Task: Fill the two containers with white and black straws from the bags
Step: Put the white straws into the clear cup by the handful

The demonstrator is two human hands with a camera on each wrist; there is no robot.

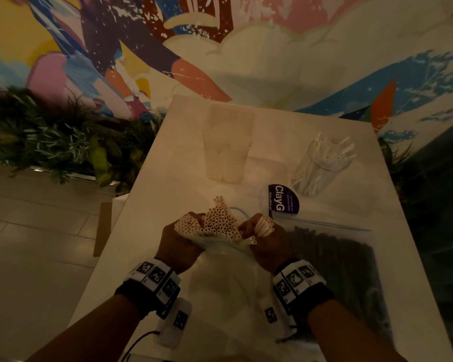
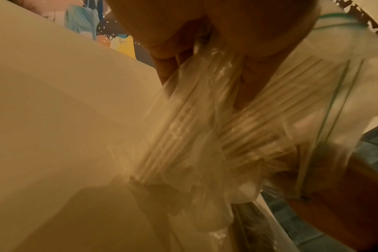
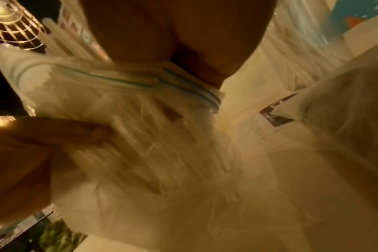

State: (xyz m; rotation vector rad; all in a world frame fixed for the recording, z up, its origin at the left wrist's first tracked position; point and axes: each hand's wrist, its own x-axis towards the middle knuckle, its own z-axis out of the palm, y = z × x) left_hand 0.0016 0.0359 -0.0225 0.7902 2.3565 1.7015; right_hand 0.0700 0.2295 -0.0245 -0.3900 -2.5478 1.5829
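Note:
A clear zip bag of white straws (image 1: 220, 223) is held upright over the white table (image 1: 147, 257), the straw ends fanning out of its mouth. My left hand (image 1: 179, 236) grips the bag and a sheaf of straws at its left side; in the left wrist view the straws (image 2: 179, 136) show through the plastic. My right hand (image 1: 259, 236) holds a small bunch of white straws (image 1: 264, 226) at the bag's right edge. A clear container (image 1: 319, 168) at the back right holds several white straws. The bag of black straws (image 1: 345, 270) lies flat to the right.
A second clear container (image 1: 228, 145) stands at the table's back middle. A dark purple label (image 1: 283, 199) lies between the containers and my hands. Plants (image 1: 50, 142) line the left, and a painted wall (image 1: 220, 48) rises behind the table.

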